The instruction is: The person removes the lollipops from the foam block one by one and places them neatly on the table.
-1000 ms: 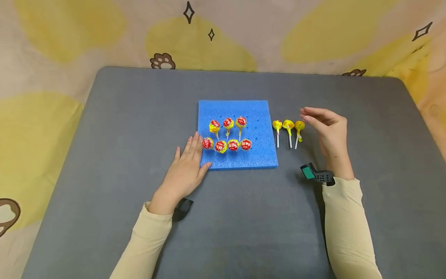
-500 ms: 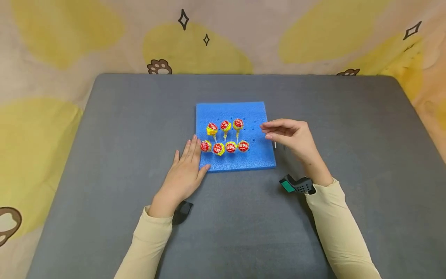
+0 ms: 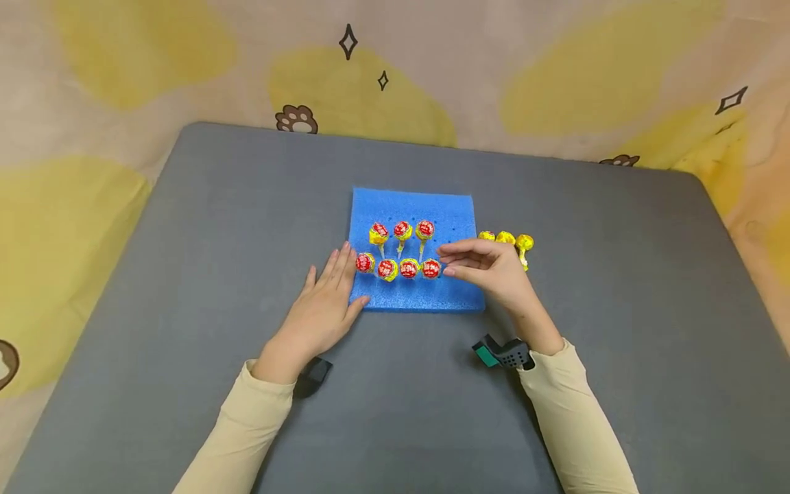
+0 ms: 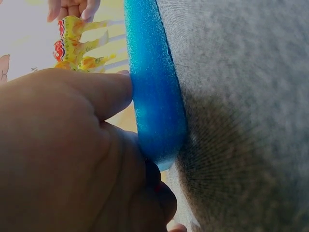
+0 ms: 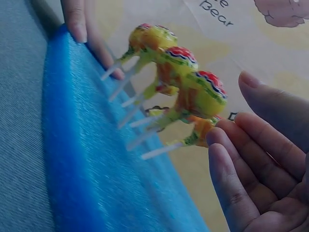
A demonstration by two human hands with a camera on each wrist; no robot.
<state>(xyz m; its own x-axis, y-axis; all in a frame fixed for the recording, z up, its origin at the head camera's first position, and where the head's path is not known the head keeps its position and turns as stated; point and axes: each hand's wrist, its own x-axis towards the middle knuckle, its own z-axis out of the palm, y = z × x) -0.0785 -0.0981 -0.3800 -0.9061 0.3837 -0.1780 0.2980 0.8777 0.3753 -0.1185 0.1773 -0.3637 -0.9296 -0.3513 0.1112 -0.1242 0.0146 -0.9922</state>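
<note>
A blue foam block [image 3: 459, 291] lies mid-table with several red-and-yellow lollipops [image 3: 402, 230] standing in its holes, in two rows. My left hand [image 3: 324, 305] lies flat, fingertips on the block's left edge; in the left wrist view its thumb [image 4: 96, 92] presses the foam's side [image 4: 154, 96]. My right hand [image 3: 472, 264] hovers over the block's right part, fingers straight and holding nothing, tips beside the front row's rightmost lollipop [image 3: 431, 268]. The right wrist view shows those fingers [image 5: 251, 159] just short of the lollipops [image 5: 193, 92]. Three loose yellow lollipops [image 3: 524, 242] lie right of the block, partly hidden by the hand.
The grey table mat [image 3: 185, 240] runs wide on all sides of the block. Beyond its edges is a cloth [image 3: 92, 75] printed with yellow patches and paw marks. A wrist camera [image 3: 501, 353] sits under my right wrist.
My right hand has moved left from beside the loose lollipops to over the block's right part, still holding nothing. My left hand has stayed on the block's left edge.
</note>
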